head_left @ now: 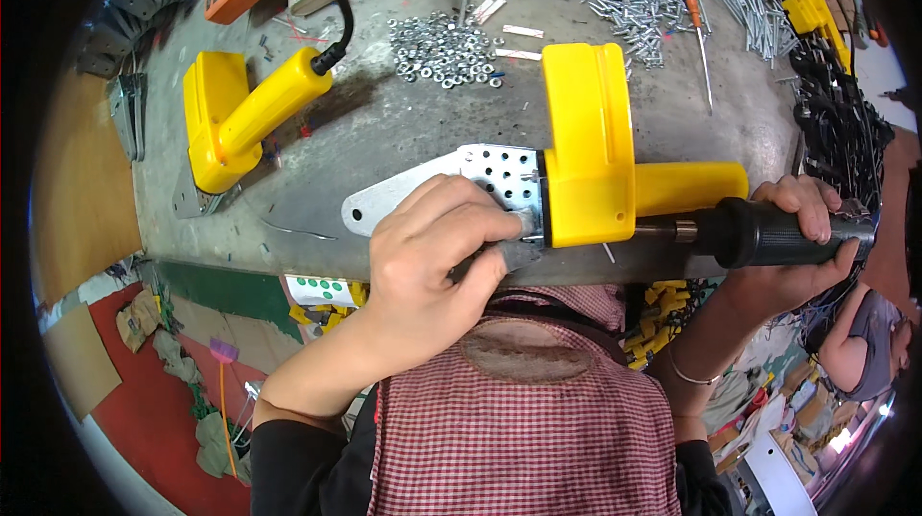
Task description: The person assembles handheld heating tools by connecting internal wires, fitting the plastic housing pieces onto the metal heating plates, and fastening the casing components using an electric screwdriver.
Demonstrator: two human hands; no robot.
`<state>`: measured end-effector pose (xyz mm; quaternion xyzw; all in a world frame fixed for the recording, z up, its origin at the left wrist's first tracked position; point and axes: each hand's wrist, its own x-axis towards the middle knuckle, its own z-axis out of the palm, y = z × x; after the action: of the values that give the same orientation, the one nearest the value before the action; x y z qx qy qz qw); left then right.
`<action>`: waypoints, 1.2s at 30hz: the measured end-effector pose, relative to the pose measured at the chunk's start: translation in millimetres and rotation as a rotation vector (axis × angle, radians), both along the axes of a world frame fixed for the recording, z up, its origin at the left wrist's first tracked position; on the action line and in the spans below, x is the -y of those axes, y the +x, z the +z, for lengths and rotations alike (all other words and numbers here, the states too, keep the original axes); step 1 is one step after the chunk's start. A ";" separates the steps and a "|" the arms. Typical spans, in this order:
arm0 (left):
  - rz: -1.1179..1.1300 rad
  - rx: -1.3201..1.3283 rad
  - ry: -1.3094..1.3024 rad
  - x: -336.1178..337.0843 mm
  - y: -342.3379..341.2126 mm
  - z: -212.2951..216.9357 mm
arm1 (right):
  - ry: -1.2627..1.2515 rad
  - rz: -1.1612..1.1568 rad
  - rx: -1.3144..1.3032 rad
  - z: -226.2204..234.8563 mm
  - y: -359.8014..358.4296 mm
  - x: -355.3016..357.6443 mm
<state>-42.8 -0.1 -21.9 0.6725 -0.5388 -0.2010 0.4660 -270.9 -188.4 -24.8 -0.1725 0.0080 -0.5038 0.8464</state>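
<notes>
**Yellow tool body getting screwed together at the bench edge**

Yellow tool body (pixel 588 146) sits at the near edge of the grey workbench (pixel 403 132), chunky smooth plastic, blocky with a stubby handle sticking out to the right; a flat metal plate (pixel 423 192) with a rounded tip and a grid of small holes pokes out of its left side, dull silver and a bit scuffed. Left hand (pixel 437 247) is clamped down over the plate right where it meets the plastic, fingers curled, wrist bent in from below; looks like a grey rag or pad is pinched under the fingertips, hard to say what exactly. Right hand (pixel 802 228) is wrapped tight around a black screwdriver (pixel 759 233), rubbery ribbed grip, lying level with its metal shaft going into the yellow body's side; the tip is hidden in there.

Further back: a second yellow tool (pixel 245 118) with a black cord, a pile of shiny nuts (pixel 444 48), a heap of screws (pixel 629 2), and a green screwdriver (pixel 693 12). Checked red apron (pixel 528 430) fills the bottom; the bench's far corners get cut off by the lens rim.
</notes>
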 end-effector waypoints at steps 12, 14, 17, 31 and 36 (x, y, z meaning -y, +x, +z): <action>0.014 -0.043 0.141 -0.4 -2.3 7.9 | -0.018 -0.063 0.019 3.0 9.9 -3.3; 0.017 -0.043 0.153 0.2 -3.7 10.7 | 0.000 -0.044 0.027 2.6 10.6 -3.5; -0.001 -0.008 0.112 -0.5 -2.4 8.5 | -0.021 -0.148 -0.159 14.8 9.5 -10.7; -0.048 0.145 -0.088 -3.8 1.1 -5.3 | -0.005 0.019 -0.015 4.4 3.7 0.1; -0.033 0.102 -0.098 -1.6 4.6 -6.5 | -0.034 -0.001 0.004 2.9 4.4 -0.4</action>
<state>-38.2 1.5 -28.4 0.6491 -0.5819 -0.1475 0.4672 -266.5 -188.0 -21.8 -0.1856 -0.0023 -0.5046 0.8432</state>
